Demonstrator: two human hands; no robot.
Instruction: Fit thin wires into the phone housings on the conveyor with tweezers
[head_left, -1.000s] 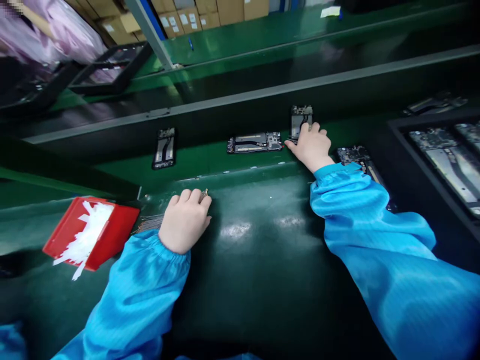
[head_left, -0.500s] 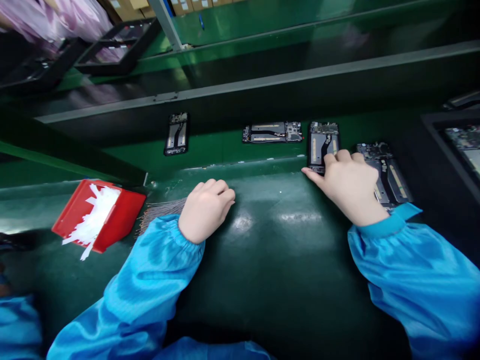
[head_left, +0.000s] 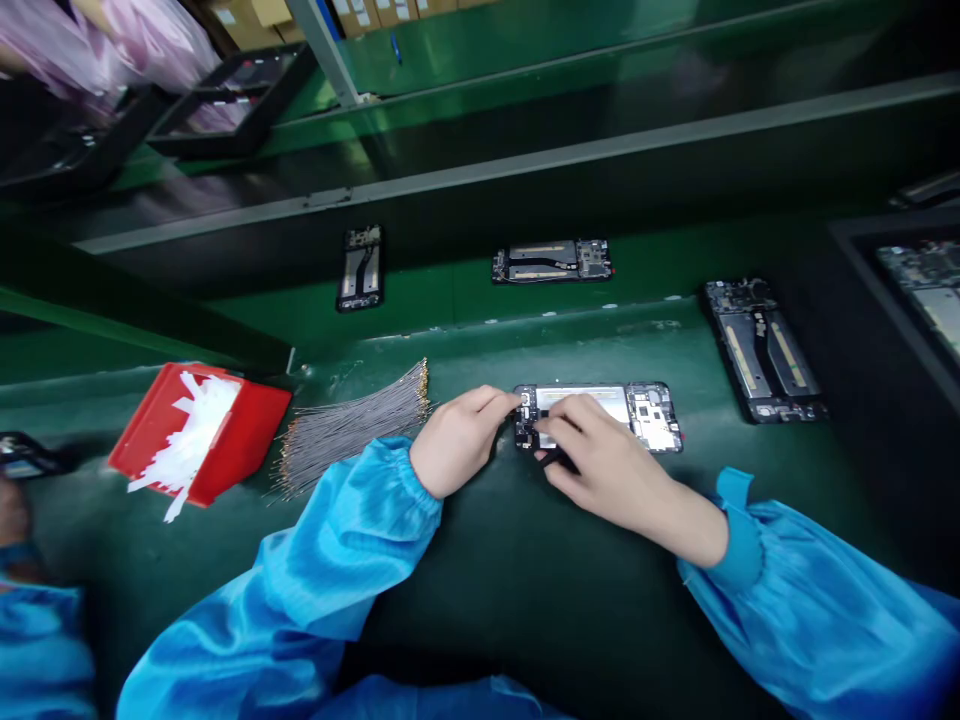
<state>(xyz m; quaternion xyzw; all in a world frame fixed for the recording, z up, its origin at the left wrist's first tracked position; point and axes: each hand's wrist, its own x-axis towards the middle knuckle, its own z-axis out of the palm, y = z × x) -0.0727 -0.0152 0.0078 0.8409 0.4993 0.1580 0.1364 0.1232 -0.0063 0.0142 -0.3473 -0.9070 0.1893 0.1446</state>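
An opened phone [head_left: 589,395] lies crosswise on the green bench in front of me, its circuit boards and silver middle facing up. At its left end, my left hand [head_left: 466,432] has thumb and forefinger pinched together; whatever is between them is too small to tell. Curled over the phone's lower left part, my right hand [head_left: 611,460] has a black flexible strip [head_left: 556,458] between thumb and fingers. Just left of my left hand lies a bundle of thin grey cables [head_left: 356,425] with gold-coloured ends, partly covered by my sleeve.
Other opened phones lie at the back left [head_left: 361,268], back middle [head_left: 551,262] and right [head_left: 765,350]. A red bin [head_left: 251,430] with white strips stands left. A black tray [head_left: 862,260] sits far right. A co-worker's hand [head_left: 13,515] shows at the left edge.
My right hand has brought a phone from the back right to the middle of the bench. My left hand has moved right to the phone's end, uncovering more of the cable bundle.
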